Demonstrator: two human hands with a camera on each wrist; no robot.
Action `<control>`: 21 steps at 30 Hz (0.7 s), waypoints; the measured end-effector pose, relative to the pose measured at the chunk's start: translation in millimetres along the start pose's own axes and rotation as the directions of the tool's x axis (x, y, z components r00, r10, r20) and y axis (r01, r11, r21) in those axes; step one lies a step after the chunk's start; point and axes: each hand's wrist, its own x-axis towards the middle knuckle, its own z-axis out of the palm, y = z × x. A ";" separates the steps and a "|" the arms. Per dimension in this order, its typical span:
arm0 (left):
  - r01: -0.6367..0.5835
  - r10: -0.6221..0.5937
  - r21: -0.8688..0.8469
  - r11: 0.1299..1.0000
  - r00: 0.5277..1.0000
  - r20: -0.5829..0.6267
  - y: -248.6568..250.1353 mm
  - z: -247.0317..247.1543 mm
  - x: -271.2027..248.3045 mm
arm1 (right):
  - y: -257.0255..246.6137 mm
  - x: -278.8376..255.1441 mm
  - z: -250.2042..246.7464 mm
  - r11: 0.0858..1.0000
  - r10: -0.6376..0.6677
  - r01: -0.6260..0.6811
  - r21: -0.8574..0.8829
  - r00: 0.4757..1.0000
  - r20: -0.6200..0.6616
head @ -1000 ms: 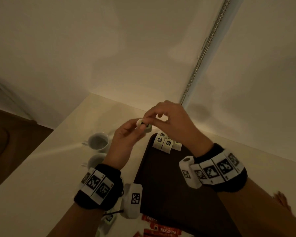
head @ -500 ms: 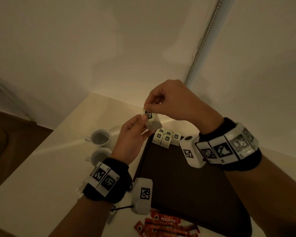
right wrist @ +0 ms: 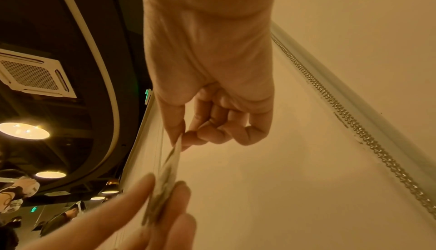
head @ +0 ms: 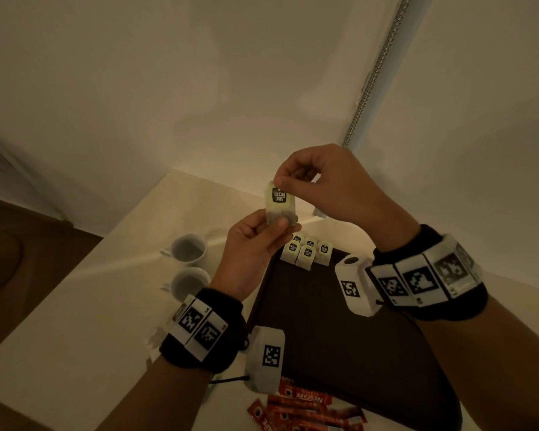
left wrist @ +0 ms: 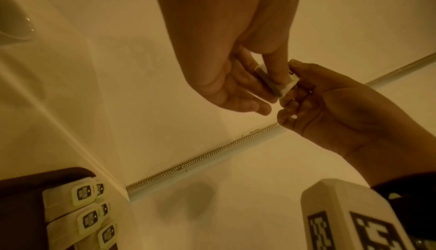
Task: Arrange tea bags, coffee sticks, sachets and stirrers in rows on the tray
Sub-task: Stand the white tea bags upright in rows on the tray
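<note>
A white tea bag (head: 279, 203) with a dark label hangs upright in the air above the tray's far left corner. My left hand (head: 271, 227) pinches its lower end between thumb and fingers, and my right hand (head: 282, 181) pinches its top edge. The bag (left wrist: 274, 81) shows edge-on in the left wrist view, and as a thin blurred strip (right wrist: 168, 175) in the right wrist view. Several tea bags (head: 307, 251) lie together at the far left corner of the dark tray (head: 339, 337). Red coffee sticks (head: 305, 409) lie on the table near the tray's front left corner.
Two white cups (head: 189, 248) (head: 189, 283) stand on the pale table (head: 75, 306) left of the tray. A wall with a beaded chain (head: 377, 73) rises just behind the table. The table's left edge drops to a brown floor.
Both hands have risen from just above the tray's tea bags, lifting the tea bag. It now hangs upright, stretched between them, label facing me.
</note>
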 end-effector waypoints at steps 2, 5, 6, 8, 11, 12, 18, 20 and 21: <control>0.012 -0.012 -0.017 1.000 1.000 -0.011 -0.9 4.6 -1.3 | 1.0 -1.9 -1.9 1.000 -0.001 0.001 0.029 1.000 -0.030; 0.007 -0.008 -0.015 1.000 0.999 -0.039 -2.8 7.7 -0.7 | 2.6 -5.6 -4.4 0.998 0.001 0.002 0.056 0.999 -0.052; 0.005 -0.005 -0.007 1.000 0.999 -0.050 -3.8 8.6 -0.1 | 3.5 -6.7 -4.8 0.998 0.000 0.003 0.060 0.999 -0.053; 0.010 -0.010 0.006 1.000 0.998 -0.066 -6.7 9.1 0.9 | 7.4 -8.5 -6.0 0.998 0.002 0.003 0.068 0.998 -0.069; 0.037 -0.032 0.046 0.998 0.994 -0.104 -10.0 -0.9 -2.5 | 23.2 -12.7 -8.7 0.996 0.030 -0.021 0.087 0.994 -0.105; 0.046 -0.037 0.074 0.996 0.992 -0.120 -10.5 -8.1 -5.4 | 33.5 -14.8 -8.4 0.994 0.052 -0.042 0.096 0.993 -0.109; 0.121 -0.069 0.240 0.963 0.974 -0.215 -12.4 -62.6 -39.7 | 140.0 -39.5 24.1 0.936 0.353 -0.353 -0.017 0.935 0.028; 0.143 -0.077 0.267 0.953 0.967 -0.244 -13.2 -78.9 -52.6 | 174.0 -50.5 40.9 0.886 0.458 -0.443 -0.137 0.882 0.112; 0.151 -0.079 0.274 0.950 0.963 -0.258 -13.1 -86.0 -59.1 | 187.9 -56.2 49.4 0.861 0.505 -0.481 -0.167 0.848 0.160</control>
